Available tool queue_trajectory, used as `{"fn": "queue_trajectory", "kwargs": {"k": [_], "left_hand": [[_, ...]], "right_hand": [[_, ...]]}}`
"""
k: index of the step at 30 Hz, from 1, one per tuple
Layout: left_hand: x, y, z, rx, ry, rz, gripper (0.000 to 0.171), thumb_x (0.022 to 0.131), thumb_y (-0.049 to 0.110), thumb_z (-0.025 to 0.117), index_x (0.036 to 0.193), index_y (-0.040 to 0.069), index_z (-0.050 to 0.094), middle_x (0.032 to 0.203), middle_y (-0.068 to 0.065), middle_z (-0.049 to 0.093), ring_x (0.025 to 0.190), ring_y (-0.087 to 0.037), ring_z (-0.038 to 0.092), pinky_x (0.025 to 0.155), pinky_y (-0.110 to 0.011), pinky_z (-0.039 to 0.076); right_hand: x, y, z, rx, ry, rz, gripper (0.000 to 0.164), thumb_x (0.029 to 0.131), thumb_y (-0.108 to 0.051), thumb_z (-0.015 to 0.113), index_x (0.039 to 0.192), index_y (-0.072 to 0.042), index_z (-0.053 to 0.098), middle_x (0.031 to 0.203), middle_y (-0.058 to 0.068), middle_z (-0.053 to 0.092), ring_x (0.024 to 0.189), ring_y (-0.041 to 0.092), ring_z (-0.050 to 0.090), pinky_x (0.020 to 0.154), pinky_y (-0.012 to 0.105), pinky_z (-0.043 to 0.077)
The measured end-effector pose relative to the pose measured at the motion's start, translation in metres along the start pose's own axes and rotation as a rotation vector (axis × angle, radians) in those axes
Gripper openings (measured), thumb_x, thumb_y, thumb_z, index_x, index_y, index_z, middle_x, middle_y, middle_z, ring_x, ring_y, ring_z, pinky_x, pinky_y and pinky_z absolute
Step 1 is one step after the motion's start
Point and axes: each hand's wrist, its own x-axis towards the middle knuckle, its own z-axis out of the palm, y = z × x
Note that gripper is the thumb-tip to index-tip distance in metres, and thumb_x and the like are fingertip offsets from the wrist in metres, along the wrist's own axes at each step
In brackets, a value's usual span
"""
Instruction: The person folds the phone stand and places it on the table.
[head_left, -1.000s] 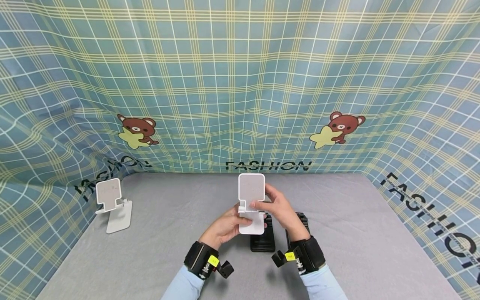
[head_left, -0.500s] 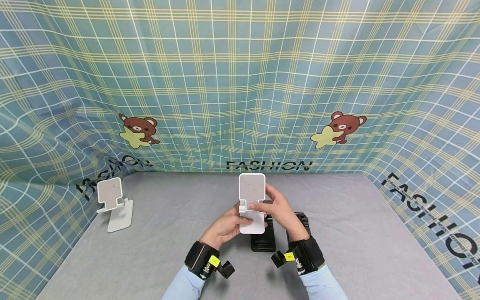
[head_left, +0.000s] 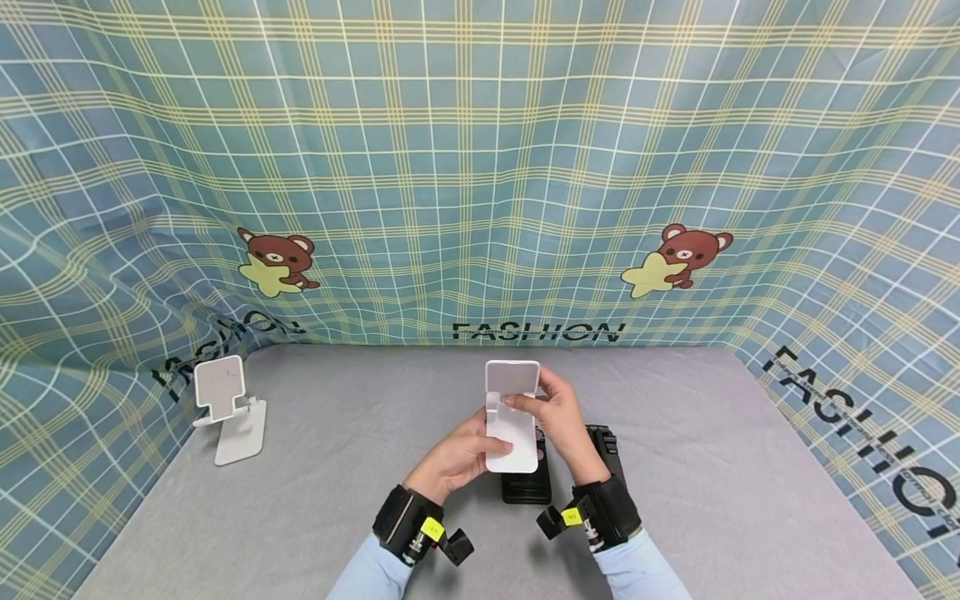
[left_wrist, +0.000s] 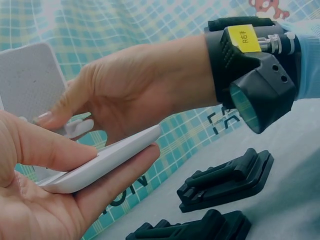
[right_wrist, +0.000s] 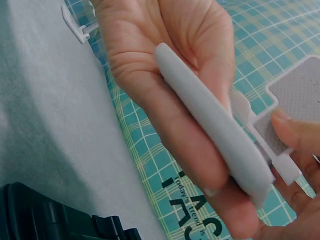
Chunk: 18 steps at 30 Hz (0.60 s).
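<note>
Both hands hold a white phone stand [head_left: 521,460] above the table, in the middle of the head view. My left hand [head_left: 452,457] grips its flat base [left_wrist: 112,161], thumb on the upper face and fingers beneath. Higher up, my right hand [head_left: 558,418] pinches the stand near the hinge of the grey-padded cradle plate [head_left: 512,377], its thumb lying at the plate's lower end in the right wrist view. The plate leans at an angle to the base. Part of the folding arm is hidden behind the fingers.
Two folded black phone stands lie on the grey cloth, one [head_left: 527,490] below the held stand, the other [head_left: 609,450] partly behind the right forearm. An unfolded white phone stand [head_left: 242,435] stands at the far left. A checked curtain [head_left: 480,208] encloses the back and sides.
The cradle plate has tilted, showing shorter in the head view, while more of the base's face shows. Both hands and the stand have shifted slightly to the right.
</note>
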Motion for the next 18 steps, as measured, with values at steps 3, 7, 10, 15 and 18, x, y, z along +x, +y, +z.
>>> {"fn": "queue_trajectory", "kwargs": {"k": [3,7,10,15,18], "left_hand": [[0.0005,-0.0012,0.0018,0.006,-0.005,-0.004,0.067,0.087,-0.014,0.042,0.146,0.006,0.015,0.138,-0.032,0.041,0.111,-0.036,0.061,0.092,-0.039,0.051],[0.0010,-0.0030,0.0024,0.003,-0.026,-0.001,0.067,0.087,-0.014,0.041,0.146,0.005,0.015,0.139,-0.033,0.040,0.107,-0.031,0.063,0.090,-0.034,0.052],[0.0013,-0.0034,0.0025,-0.004,-0.027,-0.001,0.067,0.087,-0.014,0.041,0.146,0.006,0.015,0.138,-0.033,0.040,0.104,-0.028,0.064,0.088,-0.032,0.053],[0.0007,-0.0021,0.0030,-0.010,0.014,-0.016,0.067,0.087,-0.014,0.043,0.145,0.007,0.016,0.135,-0.031,0.045,0.108,-0.035,0.062,0.090,-0.037,0.052],[-0.0002,-0.0009,0.0028,-0.011,0.037,-0.022,0.067,0.087,-0.014,0.044,0.144,0.007,0.016,0.134,-0.030,0.046,0.110,-0.039,0.061,0.091,-0.040,0.051]], "right_hand": [[0.0006,0.0003,0.0017,0.019,0.043,0.018,0.036,0.078,-0.001,0.073,0.113,-0.006,0.066,0.111,0.010,0.067,0.101,0.015,0.058,0.089,0.034,0.045],[0.0010,-0.0004,0.0030,0.030,0.069,0.043,0.034,0.079,0.002,0.071,0.113,-0.003,0.066,0.110,0.012,0.067,0.097,0.013,0.059,0.084,0.032,0.047],[0.0010,-0.0010,0.0027,0.036,0.064,0.048,0.035,0.080,0.003,0.070,0.114,-0.002,0.065,0.111,0.014,0.067,0.099,0.015,0.059,0.085,0.034,0.047],[0.0007,-0.0013,0.0000,0.038,0.026,0.054,0.035,0.080,0.000,0.071,0.115,-0.005,0.066,0.113,0.012,0.066,0.105,0.016,0.057,0.094,0.034,0.042],[0.0003,-0.0033,-0.0030,0.011,-0.022,0.046,0.036,0.080,-0.005,0.072,0.116,-0.008,0.065,0.114,0.011,0.065,0.105,0.018,0.059,0.095,0.036,0.042]]}}
